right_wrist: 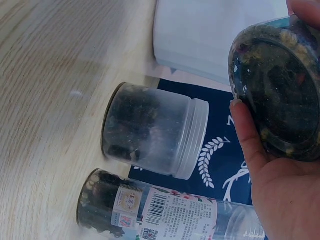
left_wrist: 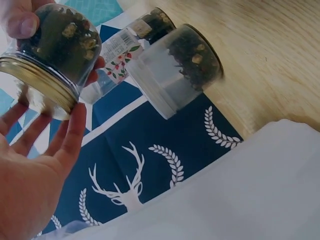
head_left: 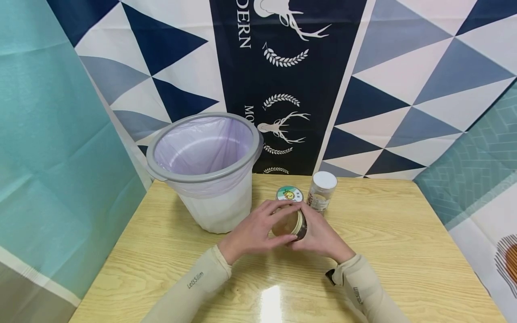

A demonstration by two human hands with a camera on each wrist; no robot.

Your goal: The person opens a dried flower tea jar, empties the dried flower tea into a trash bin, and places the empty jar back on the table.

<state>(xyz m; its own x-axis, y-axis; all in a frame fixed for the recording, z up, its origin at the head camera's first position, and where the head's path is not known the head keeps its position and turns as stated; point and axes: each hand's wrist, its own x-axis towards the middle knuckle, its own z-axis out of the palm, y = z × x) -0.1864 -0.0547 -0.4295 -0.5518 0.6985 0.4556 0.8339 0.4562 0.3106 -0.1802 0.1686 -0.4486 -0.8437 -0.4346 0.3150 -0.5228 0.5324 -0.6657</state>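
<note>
Between both hands, tilted on its side above the table, is a clear round jar [left_wrist: 62,37] with a gold screw lid [left_wrist: 37,85]. Dark dried bits and pale yellowish pieces fill it, like a flower tea. My right hand [head_left: 321,237] grips the jar's body, and its glassy base [right_wrist: 282,95] shows in the right wrist view. Spread round the lid's rim are the thumb and fingers of my left hand [head_left: 258,226]. Just behind stand a frosted jar [right_wrist: 150,130] with a printed green and white top [head_left: 289,193] and a tall labelled jar [right_wrist: 175,215] with a white cap [head_left: 325,179].
A white bin [head_left: 218,211] with a grey rim and lilac liner stands on the left of the wooden table [head_left: 404,251]. Patterned cloth [head_left: 291,76] hangs behind the table, and teal cloth [head_left: 60,148] at the left side.
</note>
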